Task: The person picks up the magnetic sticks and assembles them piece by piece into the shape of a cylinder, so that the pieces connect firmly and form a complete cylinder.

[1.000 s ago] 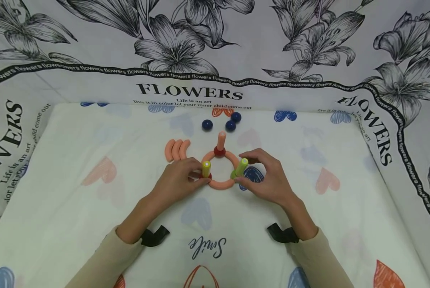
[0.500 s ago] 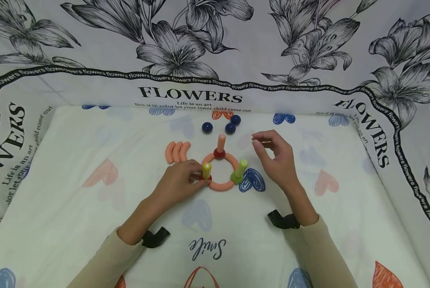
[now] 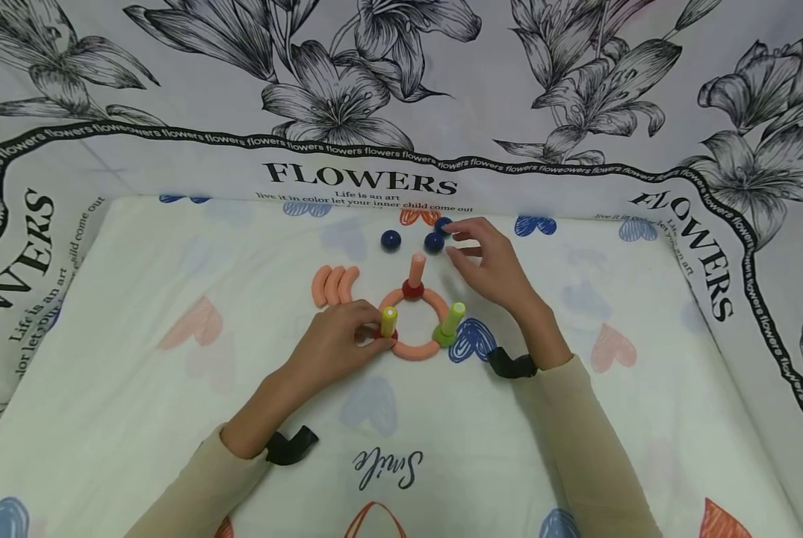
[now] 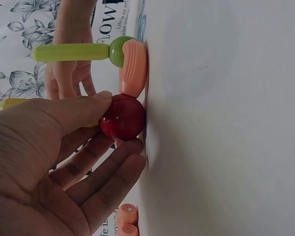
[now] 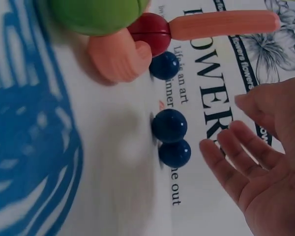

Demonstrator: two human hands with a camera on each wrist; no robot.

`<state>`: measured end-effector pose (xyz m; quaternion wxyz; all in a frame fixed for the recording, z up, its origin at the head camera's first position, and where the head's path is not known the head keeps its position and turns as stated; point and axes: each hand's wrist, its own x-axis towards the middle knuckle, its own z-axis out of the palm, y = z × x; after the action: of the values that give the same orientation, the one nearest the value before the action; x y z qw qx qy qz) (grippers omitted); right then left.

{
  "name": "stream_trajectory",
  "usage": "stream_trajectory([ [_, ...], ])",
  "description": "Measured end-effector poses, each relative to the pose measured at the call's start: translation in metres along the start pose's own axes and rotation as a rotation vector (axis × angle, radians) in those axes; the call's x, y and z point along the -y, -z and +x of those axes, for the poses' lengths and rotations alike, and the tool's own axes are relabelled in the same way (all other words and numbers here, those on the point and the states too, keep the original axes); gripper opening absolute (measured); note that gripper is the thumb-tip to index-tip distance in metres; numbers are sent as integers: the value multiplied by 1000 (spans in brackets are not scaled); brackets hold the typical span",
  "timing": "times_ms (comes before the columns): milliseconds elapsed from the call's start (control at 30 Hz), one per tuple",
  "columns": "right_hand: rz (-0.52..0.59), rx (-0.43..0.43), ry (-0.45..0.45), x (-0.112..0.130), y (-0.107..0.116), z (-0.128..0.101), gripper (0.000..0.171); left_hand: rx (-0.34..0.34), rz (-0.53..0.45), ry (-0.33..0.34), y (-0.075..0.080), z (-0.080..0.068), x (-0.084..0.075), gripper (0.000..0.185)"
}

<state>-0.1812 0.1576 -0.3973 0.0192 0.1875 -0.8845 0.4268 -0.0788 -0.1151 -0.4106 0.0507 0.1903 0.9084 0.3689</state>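
A ring of curved orange pieces (image 3: 416, 351) lies on the cloth, joined by balls with upright sticks. My left hand (image 3: 340, 336) pinches the red ball (image 4: 123, 118) at the ring's left, thumb on one side and fingers on the other. A yellow stick (image 3: 389, 321) rises from that ball. At the right are a green ball (image 3: 444, 336) and green stick (image 3: 453, 317); at the back, another red ball (image 3: 412, 290) bears an orange stick (image 3: 417, 267). My right hand (image 3: 498, 269), fingers loosely spread, is beside two dark blue balls (image 3: 433, 242), its index fingertip overlapping the rear one.
Another blue ball (image 3: 391, 240) sits left of that pair. Several loose curved orange pieces (image 3: 334, 285) lie side by side beyond my left hand. A white cloth printed with hearts (image 3: 193, 418) covers the table, and a flower-printed sheet (image 3: 374, 157) extends behind it.
My right hand has let go of the green ball and stick, lifted away, and moved back to the blue balls. The left hand keeps its pinch on the red ball.
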Motion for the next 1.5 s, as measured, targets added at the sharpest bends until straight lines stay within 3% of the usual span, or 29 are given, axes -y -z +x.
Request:
stream_trajectory([
  [200,-108,77,29,1,-10,19,41,-7,13,2,3,-1,-1,16],
  [467,-199,134,-40,-5,-11,17,39,4,-7,6,0,-1,-1,12],
  [1133,-274,179,-51,-4,-15,16,32,10,11,3,1,-3,-1,14],
  [1500,-210,222,-96,-7,-16,16,38,8,7,-5,0,1,-2,12],
])
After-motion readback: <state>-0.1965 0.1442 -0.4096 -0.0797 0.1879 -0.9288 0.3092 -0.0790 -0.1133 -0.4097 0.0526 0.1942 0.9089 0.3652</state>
